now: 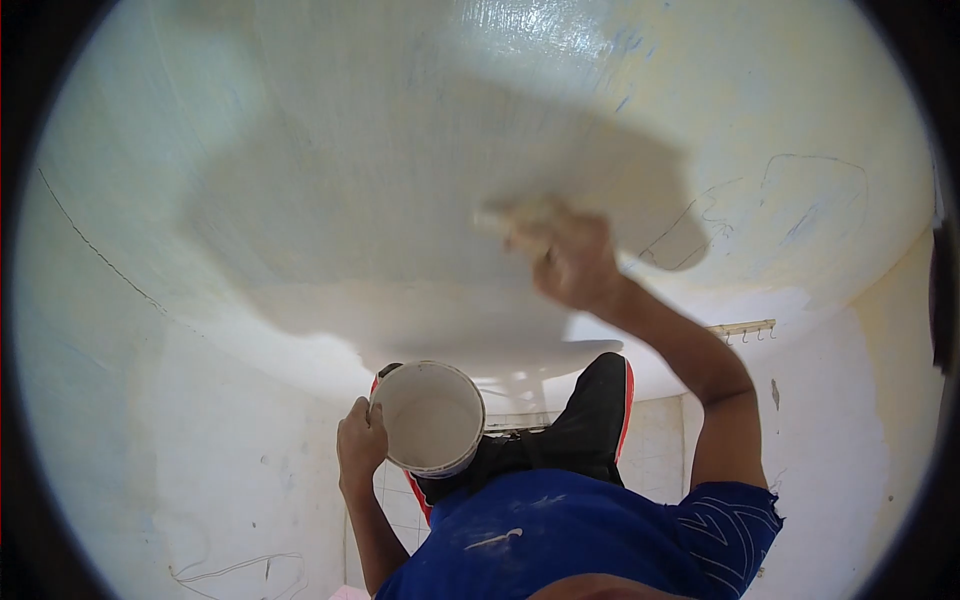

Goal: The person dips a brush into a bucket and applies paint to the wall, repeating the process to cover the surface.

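Note:
My left hand (362, 442) is closed on the rim of a white bucket (440, 467), fingers outside and thumb at the edge. The bucket stands close to my lap, its pale, whitish inside facing up. In front of me my right hand (578, 262) grips a paintbrush (508, 218), smeared by motion. The brush's pale head points left and overlaps the wall (350, 210). A wet sheen shows on the wall's upper part, and a broad shadow of my body and arm falls across it.
A rail with several hooks (745, 328) is fixed on the right. A dark crack line (95, 243) runs down the left side of the wall. Pencil-like scribbles (690, 225) mark the right part. My legs in dark trousers (592, 410) are below, with tiled surface beneath.

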### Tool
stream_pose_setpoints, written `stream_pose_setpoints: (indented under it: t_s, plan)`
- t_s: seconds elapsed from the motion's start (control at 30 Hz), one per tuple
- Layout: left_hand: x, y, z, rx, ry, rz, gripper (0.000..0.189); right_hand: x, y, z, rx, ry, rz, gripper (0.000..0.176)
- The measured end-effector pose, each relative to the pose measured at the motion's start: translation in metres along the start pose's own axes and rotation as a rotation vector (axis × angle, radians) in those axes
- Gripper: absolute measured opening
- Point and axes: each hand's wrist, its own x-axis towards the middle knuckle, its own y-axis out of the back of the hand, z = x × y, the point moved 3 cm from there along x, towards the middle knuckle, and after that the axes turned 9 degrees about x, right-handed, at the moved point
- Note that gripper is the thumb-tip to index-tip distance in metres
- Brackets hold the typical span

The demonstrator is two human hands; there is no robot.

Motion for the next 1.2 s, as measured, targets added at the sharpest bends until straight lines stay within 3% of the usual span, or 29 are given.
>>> stream_pose_setpoints:
  t_s: [0.13,0.17,0.2,0.3,0.37,0.5,0.57,0.67,0.73,0.8,0.93,0.97,1.03,1.07,1.1,1.17,1.2]
  plan:
    - [0.001,0.001,0.002,-0.014,-0.002,-0.003,0.034,0.100,0.051,-0.030,0.018,0.226,0.235,0.030]
    - [0.001,0.002,0.001,-0.016,0.001,-0.009,0.034,0.110,0.058,-0.037,-0.216,0.390,0.273,0.026]
    - [0.001,0.002,0.001,-0.013,0.001,-0.009,0.034,0.111,0.058,-0.042,-0.453,0.550,0.308,0.021]
    - [0.000,0.002,0.002,-0.027,0.029,-0.025,0.034,0.055,0.017,-0.037,-0.279,0.589,0.248,0.015]
    - [-0.001,0.005,0.003,-0.038,0.021,-0.033,0.035,-0.016,-0.027,-0.021,-0.322,0.520,0.031,0.014]
    - [0.000,0.006,0.004,-0.004,0.017,-0.040,0.035,-0.166,-0.081,0.002,-0.195,0.327,-0.134,0.015]
    - [0.000,0.006,0.004,-0.008,0.009,-0.026,0.035,-0.201,-0.084,0.015,-0.049,0.010,-0.246,0.019]
    - [0.004,0.000,-0.002,-0.008,-0.001,-0.033,0.034,-0.171,-0.043,0.028,0.135,-0.114,-0.133,0.022]
    - [0.003,0.000,0.002,0.007,-0.006,-0.041,0.034,-0.121,-0.001,0.025,0.083,-0.237,0.003,0.027]
    - [0.005,0.001,0.003,0.016,-0.010,-0.038,0.034,-0.063,0.042,0.006,-0.077,0.105,0.084,0.031]
    - [0.004,-0.001,0.004,-0.029,0.022,-0.057,0.033,0.007,0.102,-0.022,-0.141,0.283,0.303,0.021]
    - [0.004,-0.001,0.005,-0.039,0.030,-0.052,0.033,0.003,0.104,-0.020,-0.144,0.272,0.303,0.021]
    - [0.003,0.001,0.008,-0.036,0.042,-0.061,0.033,-0.007,0.101,-0.020,-0.312,0.446,0.217,0.019]
    - [0.003,0.002,0.008,-0.037,0.058,-0.064,0.033,-0.038,0.083,-0.009,-0.231,0.199,0.176,0.021]
    - [0.002,0.001,0.007,-0.031,0.056,-0.066,0.033,-0.069,0.063,0.007,-0.213,0.090,0.113,0.022]
    - [0.002,-0.001,0.005,0.000,0.021,-0.027,0.032,-0.132,0.015,0.021,-0.336,0.401,0.085,0.023]
    - [0.002,0.000,0.005,-0.002,0.021,-0.030,0.032,-0.162,-0.007,0.024,-0.296,0.417,0.056,0.024]
